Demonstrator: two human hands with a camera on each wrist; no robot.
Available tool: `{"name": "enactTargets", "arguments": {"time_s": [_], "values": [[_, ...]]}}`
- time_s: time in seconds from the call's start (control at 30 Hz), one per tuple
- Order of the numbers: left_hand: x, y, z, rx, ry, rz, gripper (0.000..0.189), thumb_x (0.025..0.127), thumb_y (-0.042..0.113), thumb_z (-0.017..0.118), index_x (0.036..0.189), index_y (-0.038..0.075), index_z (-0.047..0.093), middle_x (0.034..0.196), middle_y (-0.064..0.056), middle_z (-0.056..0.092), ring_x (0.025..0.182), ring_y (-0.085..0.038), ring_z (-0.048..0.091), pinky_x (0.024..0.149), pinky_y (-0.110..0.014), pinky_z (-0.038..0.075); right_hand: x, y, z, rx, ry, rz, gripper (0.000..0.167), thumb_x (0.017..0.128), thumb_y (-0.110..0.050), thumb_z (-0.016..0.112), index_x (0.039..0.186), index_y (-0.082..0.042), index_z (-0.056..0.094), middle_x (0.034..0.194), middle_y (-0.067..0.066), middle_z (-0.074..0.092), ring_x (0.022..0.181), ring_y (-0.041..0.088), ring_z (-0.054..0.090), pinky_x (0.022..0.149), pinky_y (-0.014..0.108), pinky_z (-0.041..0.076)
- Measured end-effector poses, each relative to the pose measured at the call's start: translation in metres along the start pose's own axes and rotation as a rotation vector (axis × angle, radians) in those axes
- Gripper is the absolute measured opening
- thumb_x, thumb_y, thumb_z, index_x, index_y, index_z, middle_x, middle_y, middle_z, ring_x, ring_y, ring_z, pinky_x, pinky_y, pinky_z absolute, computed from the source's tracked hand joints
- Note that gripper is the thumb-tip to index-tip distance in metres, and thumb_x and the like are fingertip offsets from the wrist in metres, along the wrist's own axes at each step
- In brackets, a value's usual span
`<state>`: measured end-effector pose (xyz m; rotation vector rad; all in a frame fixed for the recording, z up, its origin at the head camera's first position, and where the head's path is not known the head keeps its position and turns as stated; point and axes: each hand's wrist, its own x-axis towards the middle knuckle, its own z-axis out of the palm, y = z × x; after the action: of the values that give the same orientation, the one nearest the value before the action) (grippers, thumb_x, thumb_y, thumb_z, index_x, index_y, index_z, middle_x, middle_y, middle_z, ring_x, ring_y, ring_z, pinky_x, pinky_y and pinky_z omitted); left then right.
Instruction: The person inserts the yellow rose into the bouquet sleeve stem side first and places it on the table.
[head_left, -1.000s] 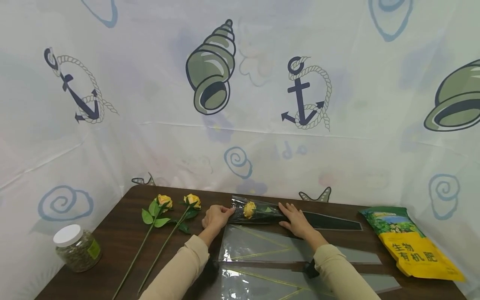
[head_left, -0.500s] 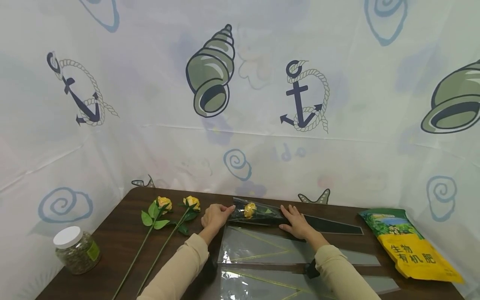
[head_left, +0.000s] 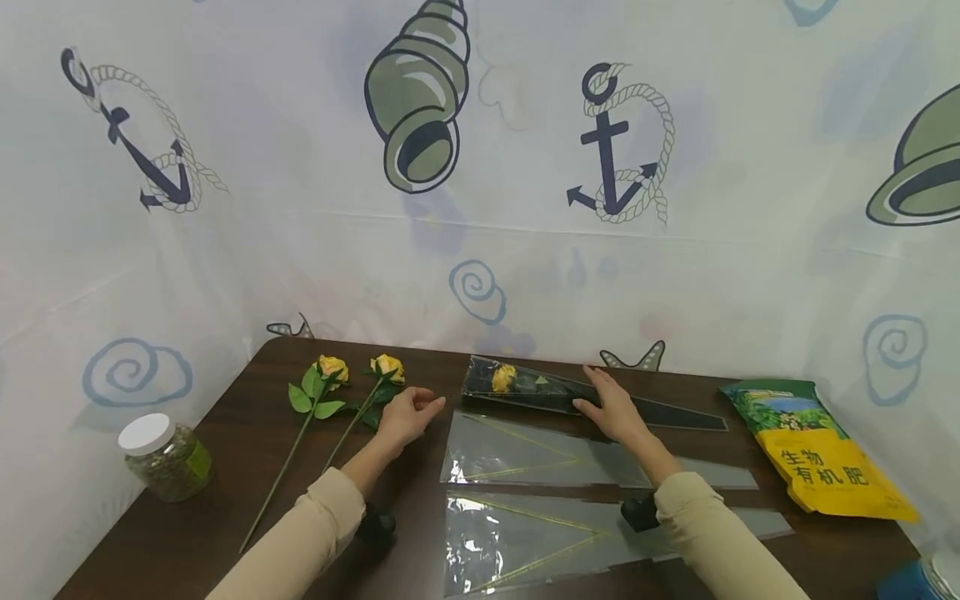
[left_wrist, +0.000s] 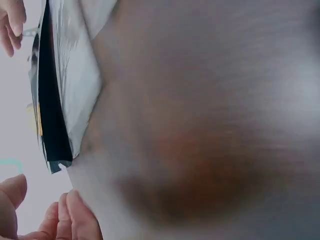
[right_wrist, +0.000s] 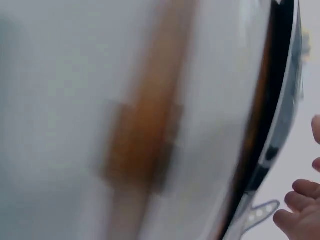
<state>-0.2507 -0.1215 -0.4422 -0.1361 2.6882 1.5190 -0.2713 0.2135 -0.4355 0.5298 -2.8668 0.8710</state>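
A yellow rose (head_left: 504,378) lies inside a clear and black flower sleeve (head_left: 558,402) at the back of the table. My left hand (head_left: 408,415) is off the sleeve's wide end, beside the two loose roses; in the left wrist view a gap shows between thumb and fingers, with nothing in it. Over the sleeve's narrower part is my right hand (head_left: 617,408), fingers extended and spread, overlapping it in the head view. In the right wrist view the right fingers (right_wrist: 300,200) appear apart from the sleeve's edge.
Two flat sleeves (head_left: 510,450) with gold lines lie in front. Left are two yellow roses (head_left: 387,367) with green stems and a white-lidded jar (head_left: 167,458). A yellow and green bag (head_left: 821,450) lies right, a blue container (head_left: 918,579) at the lower right corner.
My left hand has let go of the sleeve's wide end and moved left toward the loose roses. My right hand has shifted slightly right along the sleeve. The head view has tilted down.
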Motion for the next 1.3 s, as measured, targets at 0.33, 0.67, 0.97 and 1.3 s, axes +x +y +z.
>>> {"name": "enactTargets", "arguments": {"time_s": [0.33,0.67,0.97,1.3], "values": [[-0.044,-0.012,-0.019,-0.255,-0.207,-0.136,0.048,0.098,0.019,0.051,0.133,-0.012,0.04,0.123,-0.03,0.053,0.105,-0.039,0.06,0.08,-0.044,0.055,-0.02,-0.055,0.03,-0.012,0.09,-0.126,0.035,0.08,-0.006,0.072,0.113,0.003,0.064,0.11,0.019,0.062,0.097,0.034,0.058,0.08,0.047,0.049],[-0.062,-0.004,-0.009,-0.395,-0.305,-0.218,0.048,0.097,0.011,0.051,0.132,-0.019,0.035,0.126,-0.035,0.049,0.106,-0.038,0.061,0.087,-0.046,0.051,-0.011,-0.096,0.065,-0.092,-0.142,-0.184,0.049,0.081,-0.022,0.074,0.12,0.004,0.06,0.103,0.019,0.051,0.089,0.026,0.049,0.071,0.039,0.045],[-0.048,0.003,0.006,-0.382,-0.27,-0.204,0.039,0.093,0.004,0.056,0.123,-0.019,0.047,0.103,-0.022,0.063,0.085,-0.02,0.065,0.079,-0.04,0.055,-0.01,-0.096,0.074,-0.145,-0.113,-0.202,0.053,0.08,-0.029,0.074,0.122,0.002,0.06,0.099,0.014,0.048,0.083,0.022,0.043,0.073,0.037,0.042],[-0.046,-0.002,0.023,-0.446,-0.188,-0.193,0.027,0.087,-0.006,0.06,0.109,-0.019,0.054,0.082,-0.009,0.063,0.067,-0.01,0.06,0.062,-0.025,0.056,-0.015,-0.088,0.075,-0.091,-0.099,-0.193,0.055,0.08,-0.027,0.075,0.123,0.003,0.059,0.101,0.018,0.049,0.084,0.023,0.043,0.074,0.039,0.042]]}}
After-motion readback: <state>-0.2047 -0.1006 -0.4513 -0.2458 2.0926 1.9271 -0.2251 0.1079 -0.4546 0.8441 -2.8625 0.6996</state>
